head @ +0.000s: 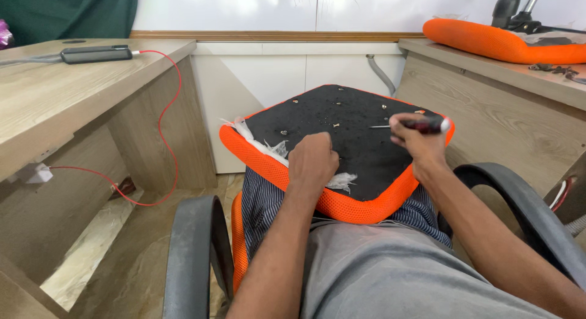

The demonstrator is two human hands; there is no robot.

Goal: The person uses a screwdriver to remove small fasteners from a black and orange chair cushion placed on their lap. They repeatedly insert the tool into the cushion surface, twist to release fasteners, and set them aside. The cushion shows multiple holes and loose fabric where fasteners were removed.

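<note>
Two orange seat cushions are showing: one cushion (342,142) is lying on the lap, and the other cushion (494,43) is sitting on the right desk. Two hands are working, the left hand (312,163) and the right hand (415,139). One screwdriver (418,125) is showing. One red cable (163,111) is hanging down. Two gray armrests (195,246) are sticking up.
</note>
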